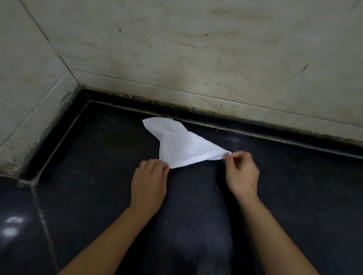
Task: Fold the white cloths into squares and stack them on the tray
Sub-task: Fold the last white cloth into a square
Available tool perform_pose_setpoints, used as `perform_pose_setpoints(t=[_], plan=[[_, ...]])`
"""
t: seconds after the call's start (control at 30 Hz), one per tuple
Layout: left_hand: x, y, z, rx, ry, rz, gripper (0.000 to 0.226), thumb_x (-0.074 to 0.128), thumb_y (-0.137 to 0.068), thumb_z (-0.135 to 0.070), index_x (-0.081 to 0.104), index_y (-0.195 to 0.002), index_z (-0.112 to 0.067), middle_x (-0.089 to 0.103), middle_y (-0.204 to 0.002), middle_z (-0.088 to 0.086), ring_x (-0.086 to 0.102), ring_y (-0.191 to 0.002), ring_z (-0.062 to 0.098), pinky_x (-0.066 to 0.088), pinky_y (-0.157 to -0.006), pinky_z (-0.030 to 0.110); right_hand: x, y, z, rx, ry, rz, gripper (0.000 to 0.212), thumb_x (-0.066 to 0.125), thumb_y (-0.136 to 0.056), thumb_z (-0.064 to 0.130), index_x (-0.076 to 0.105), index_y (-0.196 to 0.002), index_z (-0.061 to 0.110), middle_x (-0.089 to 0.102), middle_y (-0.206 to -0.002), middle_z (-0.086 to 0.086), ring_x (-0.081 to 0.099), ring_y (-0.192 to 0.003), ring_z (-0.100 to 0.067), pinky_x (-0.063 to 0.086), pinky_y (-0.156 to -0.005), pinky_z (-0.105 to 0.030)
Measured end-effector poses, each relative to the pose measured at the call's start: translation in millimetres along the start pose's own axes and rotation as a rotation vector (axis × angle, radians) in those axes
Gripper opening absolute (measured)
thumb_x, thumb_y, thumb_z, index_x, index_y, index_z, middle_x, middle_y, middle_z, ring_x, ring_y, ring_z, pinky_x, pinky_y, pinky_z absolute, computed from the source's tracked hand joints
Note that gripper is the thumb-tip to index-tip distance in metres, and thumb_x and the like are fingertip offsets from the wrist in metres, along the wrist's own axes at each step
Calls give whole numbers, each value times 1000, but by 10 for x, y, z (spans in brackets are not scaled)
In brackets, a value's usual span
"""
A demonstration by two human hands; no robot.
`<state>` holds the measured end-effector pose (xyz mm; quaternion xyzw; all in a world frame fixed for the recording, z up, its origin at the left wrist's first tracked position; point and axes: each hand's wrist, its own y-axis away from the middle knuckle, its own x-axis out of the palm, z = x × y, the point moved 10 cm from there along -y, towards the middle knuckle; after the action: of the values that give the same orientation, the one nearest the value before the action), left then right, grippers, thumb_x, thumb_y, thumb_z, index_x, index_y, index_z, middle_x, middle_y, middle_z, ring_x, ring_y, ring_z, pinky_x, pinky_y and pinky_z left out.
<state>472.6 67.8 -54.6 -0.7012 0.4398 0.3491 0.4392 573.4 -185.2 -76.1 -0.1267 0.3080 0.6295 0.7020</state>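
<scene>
One white cloth (182, 145) hangs stretched and twisted above a dark stone counter (112, 175). My left hand (149, 183) pinches its near left corner. My right hand (241, 174) pinches its near right corner, held a little higher. The cloth's far end trails toward the back wall and rests near the counter's rear edge. No tray is in view.
Pale tiled walls (204, 52) meet in a corner at the back left. A raised dark ledge (263, 128) runs along the foot of the back wall. A lower dark surface with light reflections (10, 226) lies at the front left.
</scene>
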Motion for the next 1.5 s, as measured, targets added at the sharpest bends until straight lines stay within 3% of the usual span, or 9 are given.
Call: perform_pose_setpoints(t=[0.1, 0.2, 0.3, 0.57, 0.73, 0.9, 1.07, 1.23, 1.5], plan=[[-308, 83, -48, -59, 138, -12, 5, 64, -94, -10, 64, -98, -8, 63, -90, 4, 59, -75, 20, 51, -61, 36, -291, 188, 72, -46, -163, -60, 8, 64, -96, 24, 60, -95, 18, 63, -82, 12, 60, -77, -7, 44, -67, -11], [-615, 132, -165, -129, 305, -32, 13, 60, -96, -14, 60, -108, -9, 63, -93, 1, 60, -75, 13, 49, -66, 27, -621, 378, 236, -199, -233, -103, 9, 66, -95, 21, 62, -102, 23, 66, -86, 14, 62, -74, 3, 53, -79, -24], [-969, 171, -327, -215, 481, -146, 13, 57, -99, -19, 53, -112, -21, 64, -90, -2, 62, -74, 11, 46, -65, 15, -976, 559, 431, -363, -325, -133, 19, 65, -96, 22, 65, -114, 28, 68, -91, 5, 69, -77, -9, 57, -78, -30], [-1696, 173, -787, -310, 740, -413, 17, 61, -98, -25, 52, -111, -18, 65, -84, 2, 66, -63, 17, 53, -56, 26, -1804, 855, 803, -543, -381, -190, 15, 65, -96, 27, 66, -100, 42, 69, -98, 2, 70, -79, -15, 59, -75, -34], [-1618, 136, -974, -331, 824, -345, 16, 62, -97, -21, 55, -111, -15, 68, -94, 3, 72, -82, 16, 59, -74, 30, -1893, 719, 729, -444, -405, -101, 9, 65, -95, 29, 68, -100, 35, 75, -91, 5, 73, -84, -8, 60, -83, -42], [-1806, 104, -1206, -242, 884, -339, 26, 62, -91, 2, 54, -109, -14, 65, -107, 3, 67, -101, 11, 54, -92, 28, -2053, 679, 841, -458, -427, -84, 10, 66, -94, 27, 71, -103, 25, 74, -92, 8, 70, -86, -7, 57, -82, -26], [-1870, 408, -1392, -30, 460, -301, 25, 70, -84, -1, 64, -105, -13, 63, -106, 1, 63, -94, 6, 50, -86, 14, -2093, 907, 706, -546, -324, -75, 8, 67, -93, 16, 69, -96, 23, 70, -89, 6, 64, -75, 2, 48, -73, -12], [-1104, 1161, -1357, 208, 81, -14, 15, 73, -80, -1, 69, -92, -9, 65, -94, 2, 63, -78, 13, 54, -64, 25, -1580, 1286, -80, -694, 193, 106, 16, 66, -91, 17, 70, -106, 19, 67, -103, 7, 64, -78, -11, 54, -72, -29], [-403, 2594, -1050, 164, -10, 260, 19, 53, -83, -11, 72, -85, -11, 67, -90, 1, 63, -80, 20, 54, -61, 34, -1196, 2050, -1330, -743, 549, 382, 14, 66, -86, 20, 70, -100, 21, 64, -101, 7, 63, -88, -15, 46, -73, -22]])
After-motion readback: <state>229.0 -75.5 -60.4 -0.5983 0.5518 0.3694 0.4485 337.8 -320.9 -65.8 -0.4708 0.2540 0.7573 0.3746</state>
